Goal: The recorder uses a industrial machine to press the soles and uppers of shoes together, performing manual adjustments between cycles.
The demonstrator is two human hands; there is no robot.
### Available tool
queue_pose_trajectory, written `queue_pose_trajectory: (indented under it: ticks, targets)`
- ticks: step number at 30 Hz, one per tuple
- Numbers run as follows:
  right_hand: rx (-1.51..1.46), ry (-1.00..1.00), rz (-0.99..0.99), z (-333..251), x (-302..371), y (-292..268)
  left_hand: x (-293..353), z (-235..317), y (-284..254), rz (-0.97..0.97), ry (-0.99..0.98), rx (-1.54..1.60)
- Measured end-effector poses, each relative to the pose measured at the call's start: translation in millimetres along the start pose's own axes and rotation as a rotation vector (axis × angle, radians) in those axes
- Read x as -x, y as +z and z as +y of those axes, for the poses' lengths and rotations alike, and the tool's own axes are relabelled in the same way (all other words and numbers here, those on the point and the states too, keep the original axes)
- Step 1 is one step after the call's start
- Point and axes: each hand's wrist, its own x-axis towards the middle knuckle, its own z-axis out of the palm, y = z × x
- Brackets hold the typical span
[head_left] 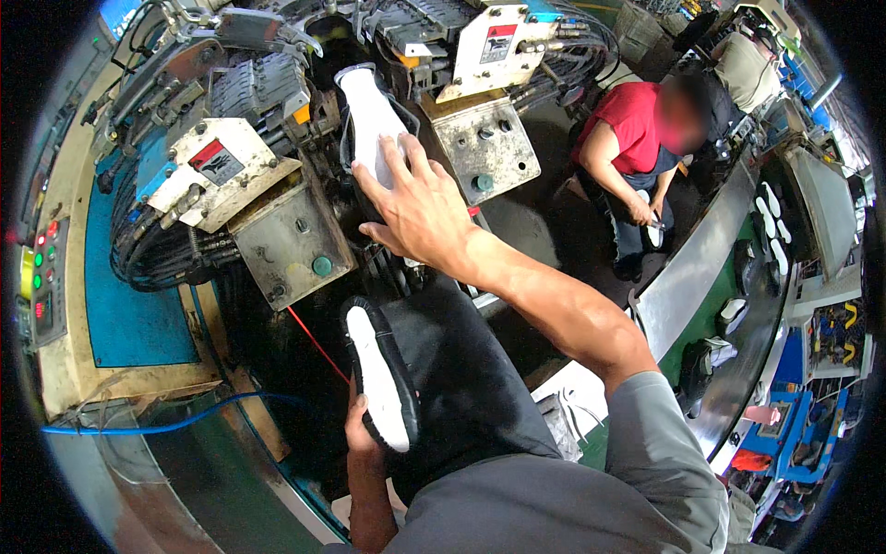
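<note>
My right hand (420, 203) reaches forward, fingers spread over the white bottom of a dark shoe upper (365, 103). That upper sits bottom up in the machine (337, 42), between its two side units. Low at my left, beside my dark-trousered leg, my left hand (363, 427) is closed on a second black shoe upper (380, 383). Its white bottom faces up, and part of my fingers is hidden behind it.
Metal boxes with green buttons (321, 266) jut out on both sides of the machine. A blue hose (166, 428) crosses at left. At right, a seated person in red (626, 129) handles a shoe beside a conveyor (697, 268) carrying several shoes and white soles.
</note>
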Motion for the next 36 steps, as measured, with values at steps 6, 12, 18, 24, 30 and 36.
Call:
queue_pose_trajectory:
  ticks: [6,12,18,24,30,36]
  targets:
    - [-0.021,0.008,0.034,12,-34,9,-20,15,35,-0.09,-0.057,-0.066]
    - [-0.043,0.03,-0.026,36,-108,23,-61,13,41,-0.017,-0.101,-0.113]
    - [-0.039,0.024,-0.076,59,-150,25,-102,-5,31,0.068,-0.165,-0.101]
    - [-0.039,0.054,-0.011,36,-159,9,-115,-10,25,0.032,-0.26,-0.064]
    - [-0.013,0.086,-0.101,34,-171,6,-102,-3,59,0.116,-0.146,-0.153]
    - [-0.414,0.039,0.255,47,-60,43,-88,25,81,-0.081,-0.103,-0.11]
